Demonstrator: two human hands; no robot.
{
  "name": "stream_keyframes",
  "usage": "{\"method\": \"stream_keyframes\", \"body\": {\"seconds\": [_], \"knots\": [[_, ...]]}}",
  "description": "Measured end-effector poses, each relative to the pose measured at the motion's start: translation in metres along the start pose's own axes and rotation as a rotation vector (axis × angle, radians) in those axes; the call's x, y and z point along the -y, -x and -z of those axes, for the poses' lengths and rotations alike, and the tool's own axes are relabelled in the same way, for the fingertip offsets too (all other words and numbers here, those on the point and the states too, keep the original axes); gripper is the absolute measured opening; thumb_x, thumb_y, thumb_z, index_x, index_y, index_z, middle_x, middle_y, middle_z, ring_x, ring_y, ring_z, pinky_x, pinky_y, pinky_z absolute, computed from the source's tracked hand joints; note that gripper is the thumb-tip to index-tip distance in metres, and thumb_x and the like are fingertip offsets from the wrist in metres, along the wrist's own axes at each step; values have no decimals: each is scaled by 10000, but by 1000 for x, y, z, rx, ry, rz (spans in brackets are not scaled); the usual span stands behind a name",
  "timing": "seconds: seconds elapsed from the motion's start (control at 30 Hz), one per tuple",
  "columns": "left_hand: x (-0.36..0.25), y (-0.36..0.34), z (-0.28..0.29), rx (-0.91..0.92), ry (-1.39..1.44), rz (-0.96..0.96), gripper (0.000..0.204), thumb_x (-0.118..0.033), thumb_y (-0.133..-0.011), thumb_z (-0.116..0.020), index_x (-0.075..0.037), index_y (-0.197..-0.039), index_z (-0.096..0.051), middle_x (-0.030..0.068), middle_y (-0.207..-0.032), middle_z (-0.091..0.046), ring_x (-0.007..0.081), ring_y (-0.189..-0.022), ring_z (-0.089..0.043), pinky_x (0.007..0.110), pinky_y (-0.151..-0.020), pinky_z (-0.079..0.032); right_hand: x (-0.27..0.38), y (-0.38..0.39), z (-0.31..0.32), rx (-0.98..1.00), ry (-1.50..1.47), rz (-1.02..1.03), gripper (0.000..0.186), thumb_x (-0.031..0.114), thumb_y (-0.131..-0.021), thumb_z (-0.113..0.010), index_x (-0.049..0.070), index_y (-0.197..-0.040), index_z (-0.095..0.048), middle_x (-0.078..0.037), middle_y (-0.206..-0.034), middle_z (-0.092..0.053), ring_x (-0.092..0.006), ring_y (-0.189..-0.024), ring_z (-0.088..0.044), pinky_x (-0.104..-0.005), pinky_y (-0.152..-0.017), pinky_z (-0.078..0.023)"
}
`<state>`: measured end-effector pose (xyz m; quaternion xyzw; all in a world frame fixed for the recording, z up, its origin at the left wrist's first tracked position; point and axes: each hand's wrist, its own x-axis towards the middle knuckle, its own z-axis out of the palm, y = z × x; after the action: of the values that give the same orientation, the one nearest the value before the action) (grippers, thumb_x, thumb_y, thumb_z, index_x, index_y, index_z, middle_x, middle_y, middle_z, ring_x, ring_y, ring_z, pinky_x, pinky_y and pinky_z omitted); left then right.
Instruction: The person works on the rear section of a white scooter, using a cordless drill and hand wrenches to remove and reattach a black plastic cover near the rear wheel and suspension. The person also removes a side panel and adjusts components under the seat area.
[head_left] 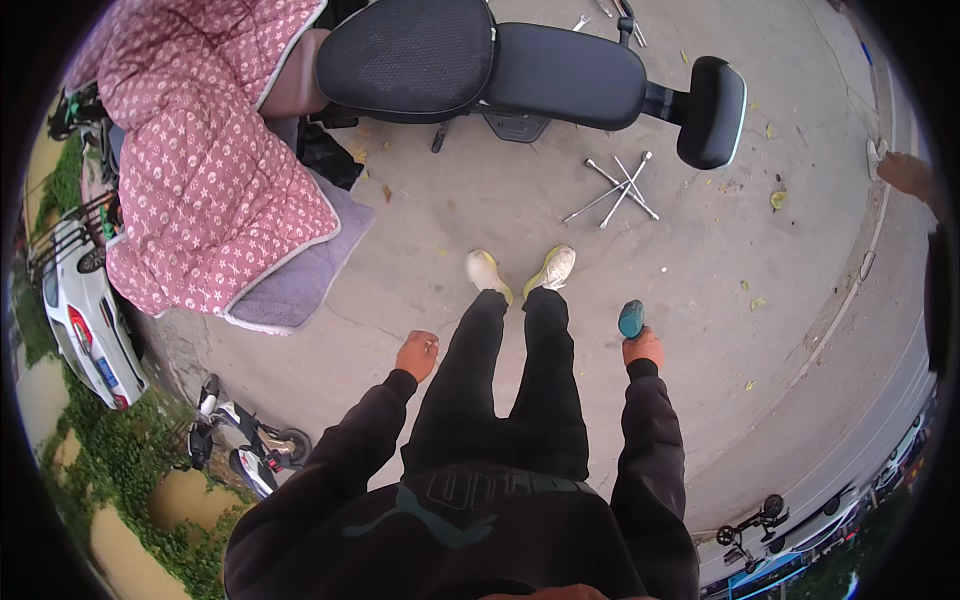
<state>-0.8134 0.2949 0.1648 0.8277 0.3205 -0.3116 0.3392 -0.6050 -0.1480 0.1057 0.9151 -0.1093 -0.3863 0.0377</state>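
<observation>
My right hand (646, 350) is wrapped round a teal, rounded tool (631, 319), perhaps a power tool seen end-on; its handle is hidden in the fist. On the other side of my legs, my left hand (417, 356) hangs with its fingers curled, and whatever it may hold is too small to make out. Ahead of my shoes stands a vehicle's long black seat (570, 75) with a black backrest pad (712, 113) at its right end. A silver cross-shaped lug wrench (622, 190) lies on the pavement in front of the seat.
A pink patterned quilted cover (215, 190) drapes over the vehicle's left part. Beyond the seat lies a spanner (582, 22). Another person's hand (905, 173) shows at the right edge, near a kerb (850, 290). A motorbike (255, 440) and a white car (92, 320) stand to my left.
</observation>
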Motion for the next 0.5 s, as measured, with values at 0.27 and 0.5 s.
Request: {"method": "stream_keyframes", "body": {"seconds": [0.27, 0.5], "knots": [[-62, -149, 20, 120, -475, -324, 208, -137, -922, -599, -67, -1116, -622, 137, -1117, -612, 311, -1008, -645, 416, -894, -505, 68, -83, -106, -253, 98, 412, 128, 167, -911, -552, 80, -984, -612, -63, -836, -679, -236, -796, -685, -365, -680, -520], [-108, -387, -55, 151, -737, -525, 319, -122, -918, -565, -34, -1225, -549, 172, -1224, -577, 367, -1187, -540, 441, -1008, -439, 153, -151, -193, -366, -196, 474, 432, 134, -875, -580, -8, -1283, -579, -64, -860, -627, -211, -820, -622, -349, -717, -480]]}}
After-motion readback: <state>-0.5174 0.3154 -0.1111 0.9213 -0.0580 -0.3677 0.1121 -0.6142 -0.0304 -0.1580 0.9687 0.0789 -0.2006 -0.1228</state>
